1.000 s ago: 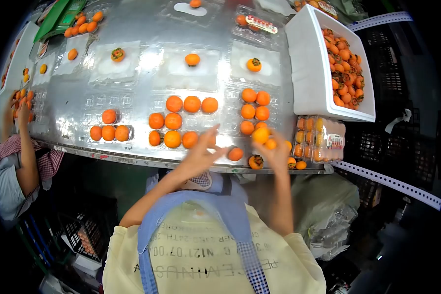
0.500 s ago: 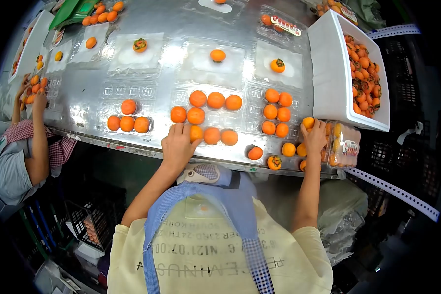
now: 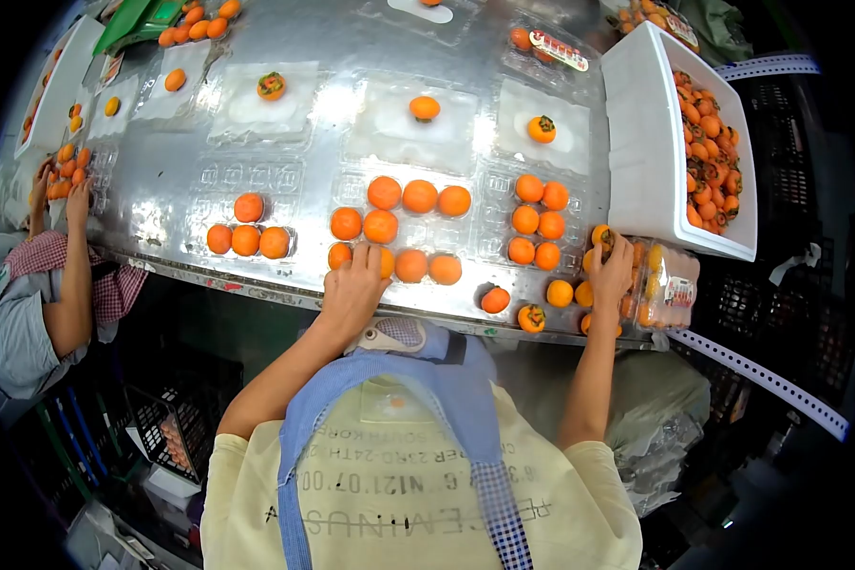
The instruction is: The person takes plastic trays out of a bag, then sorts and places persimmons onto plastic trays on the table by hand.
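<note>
My left hand (image 3: pixel 353 289) is closed on an orange persimmon (image 3: pixel 386 263) in the bottom row of the middle clear tray (image 3: pixel 411 171). At the table's right, my right hand (image 3: pixel 612 271) has its fingers round a persimmon (image 3: pixel 600 235) beside the packed clear box (image 3: pixel 673 287). Loose persimmons (image 3: pixel 560 293) lie just left of that hand. The right clear tray (image 3: pixel 492 204) holds two columns of fruit, and the left tray (image 3: pixel 256 176) holds several.
A white foam box (image 3: pixel 641 142) full of persimmons stands at the right. Lined trays (image 3: pixel 513 95) with single fruits lie farther back. A co-worker's hands (image 3: pixel 76 201) handle fruit at the far left. The metal table's edge (image 3: pixel 285 296) runs before me.
Since a second ago, my right hand has moved right to the fruit by the packed box. My left hand has come down onto the bottom row, then shifted slightly right.
</note>
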Demonstrator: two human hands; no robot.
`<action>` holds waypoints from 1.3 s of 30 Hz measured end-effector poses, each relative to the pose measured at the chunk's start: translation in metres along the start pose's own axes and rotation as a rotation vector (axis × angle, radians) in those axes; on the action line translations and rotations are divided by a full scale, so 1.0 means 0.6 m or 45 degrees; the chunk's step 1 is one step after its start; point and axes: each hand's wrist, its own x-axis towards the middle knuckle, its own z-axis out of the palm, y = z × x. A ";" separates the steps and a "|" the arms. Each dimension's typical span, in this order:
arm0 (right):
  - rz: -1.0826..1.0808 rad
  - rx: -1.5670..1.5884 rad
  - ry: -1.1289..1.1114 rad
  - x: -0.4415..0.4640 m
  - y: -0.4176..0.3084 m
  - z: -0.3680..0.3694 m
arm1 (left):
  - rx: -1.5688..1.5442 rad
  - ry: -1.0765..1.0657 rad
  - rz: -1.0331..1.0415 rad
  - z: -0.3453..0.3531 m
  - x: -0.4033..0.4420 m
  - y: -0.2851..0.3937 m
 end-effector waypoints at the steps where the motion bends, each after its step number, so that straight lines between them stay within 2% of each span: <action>1: -0.038 0.049 0.015 -0.002 -0.002 0.001 | -0.021 -0.029 0.001 0.000 0.000 0.000; 5: -0.129 0.224 0.040 -0.004 -0.017 -0.001 | -0.063 -0.095 0.040 0.002 0.002 -0.010; 8: -0.130 0.312 0.028 -0.004 -0.036 -0.012 | -0.160 0.080 0.144 -0.010 -0.001 -0.012; 11: -0.143 0.395 0.046 -0.004 -0.047 -0.015 | -0.329 0.368 0.328 -0.015 -0.003 -0.027; 14: -0.130 0.452 0.020 -0.010 -0.051 -0.012 | -0.449 0.615 0.402 -0.036 0.004 -0.033; 17: -0.162 0.476 -0.006 -0.015 -0.049 0.000 | -0.656 0.741 0.382 -0.059 0.014 -0.029; 18: -0.142 0.508 -0.037 -0.017 -0.059 -0.006 | -0.739 0.734 0.310 -0.074 0.016 -0.021; 21: -0.212 0.564 -0.020 -0.017 -0.080 -0.015 | -1.620 0.507 -0.112 -0.089 0.031 -0.010; 25: -0.195 0.598 -0.090 -0.022 -0.099 -0.024 | -2.800 0.135 -0.353 -0.128 0.059 -0.020; 26: -0.203 0.596 -0.102 -0.023 -0.104 -0.024 | -2.832 0.084 -0.255 -0.109 0.072 -0.042; 29: -0.243 0.595 -0.124 -0.026 -0.119 -0.028 | -3.257 -0.117 -0.264 -0.123 0.098 -0.059; 33: -0.320 0.565 -0.080 -0.028 -0.151 -0.040 | -3.396 -0.095 -0.347 -0.161 0.130 -0.063; 34: -0.333 0.565 -0.084 -0.031 -0.152 -0.037 | -3.379 -0.120 -0.237 -0.164 0.138 -0.069; 37: -0.363 0.533 -0.136 -0.034 -0.152 -0.028 | -3.439 -0.098 -0.309 -0.175 0.181 -0.095; 39: -0.362 0.478 -0.228 -0.037 -0.158 -0.027 | -3.397 0.005 -0.210 -0.174 0.218 -0.125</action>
